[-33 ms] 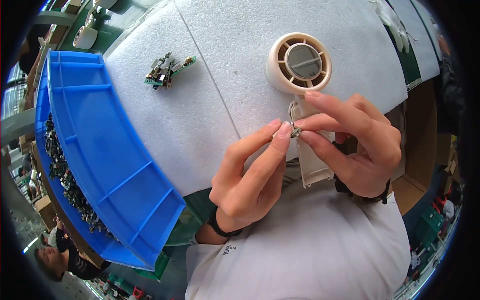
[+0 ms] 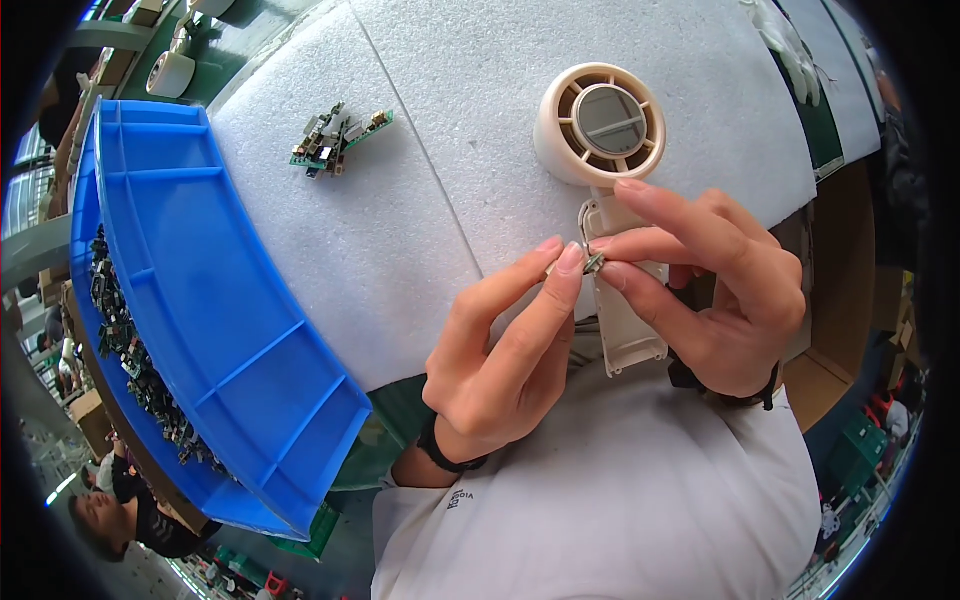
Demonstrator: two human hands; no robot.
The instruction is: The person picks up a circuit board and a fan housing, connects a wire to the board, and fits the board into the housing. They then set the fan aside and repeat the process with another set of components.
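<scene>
A cream handheld fan (image 2: pixel 546 140) lies on the white foam-covered table, its round head away from me. Its long handle shell (image 2: pixel 630 330) is opened up and points toward me. Over that shell, my left hand (image 2: pixel 510 350) and my right hand (image 2: pixel 715 290) meet at the fingertips. Between thumb and index finger, my right hand pinches a small green circuit board (image 2: pixel 594 263). Thumb and index finger of my left hand are pressed together at the board's left side; what they grip is mostly covered. A thin wire (image 2: pixel 584 222) runs along the handle toward the fingertips.
Several circuit boards (image 2: pixel 335 145) lie in a small pile on the foam. At left, a blue plastic bin (image 2: pixel 230 290) stands tilted, with many boards (image 2: pixel 150 380) along its far side. White gloves (image 2: pixel 790 60) lie at the far right, and a cardboard box (image 2: pixel 840 300) stands right of my arm.
Both hands and the fan have shifted very slightly to the right. The grip looks the same.
</scene>
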